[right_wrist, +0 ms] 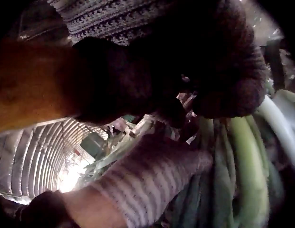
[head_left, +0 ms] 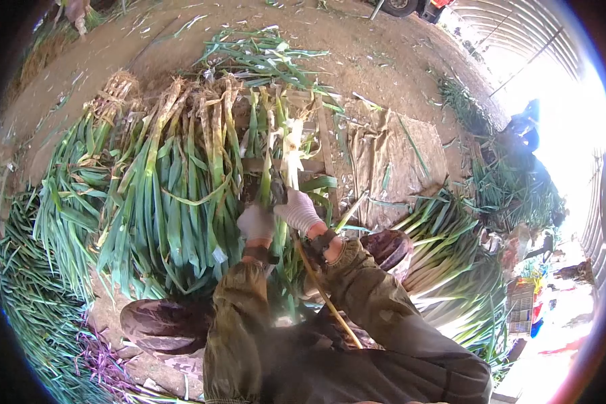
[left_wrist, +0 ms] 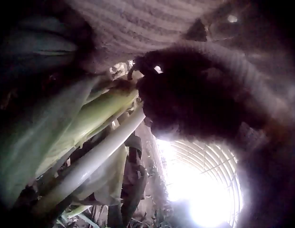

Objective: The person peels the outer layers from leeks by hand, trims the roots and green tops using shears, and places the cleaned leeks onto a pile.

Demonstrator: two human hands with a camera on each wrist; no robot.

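Observation:
Both hands wear striped knit gloves and work close together in the head view. The right hand [head_left: 298, 210] grips a green onion whose pale stalk [head_left: 291, 151] points away from the body. Just beside it, the left hand [head_left: 256, 222] holds green onion leaves [head_left: 265, 185]. Seen from the right wrist, the left hand [right_wrist: 154, 175] lies below the right hand [right_wrist: 228, 71], and a green stalk [right_wrist: 249, 166] runs down past them. A white stalk [left_wrist: 100, 154] passes near the gloves in the left wrist view; deep shadow hides most of the fingers there.
A thick row of green onions [head_left: 182, 182] lies to the left, roots pointing away. More lie in a pile [head_left: 444, 256] at right and behind it. Brown cloth [head_left: 397, 161] covers ground ahead. A thin tan stick [head_left: 326, 299] slants across the lap. A wire crate [head_left: 520, 306] stands far right.

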